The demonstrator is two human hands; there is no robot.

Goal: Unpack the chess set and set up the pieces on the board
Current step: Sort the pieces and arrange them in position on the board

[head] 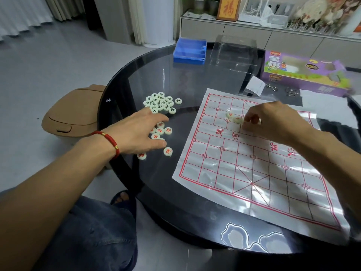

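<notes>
A white plastic board sheet [254, 173] with a red grid lies on the right half of the round glass table [185, 79]. Black-lettered round pieces [160, 102] sit in a heap left of the board. Red-lettered pieces [168, 130] lie scattered just below that heap. My left hand [140, 132] rests flat over the red pieces with fingers spread, touching them. My right hand [273, 120] is over the board's far half, fingertips pinched on a piece I can barely see. Two pieces [233, 117] lie on the board just left of those fingertips.
A blue plastic tray [189, 50] and a clear plastic cover [232, 53] stand at the table's far side. A purple chess box [302, 73] lies at the far right, metal rings [291, 91] before it. A brown bin [74, 114] stands on the floor at left.
</notes>
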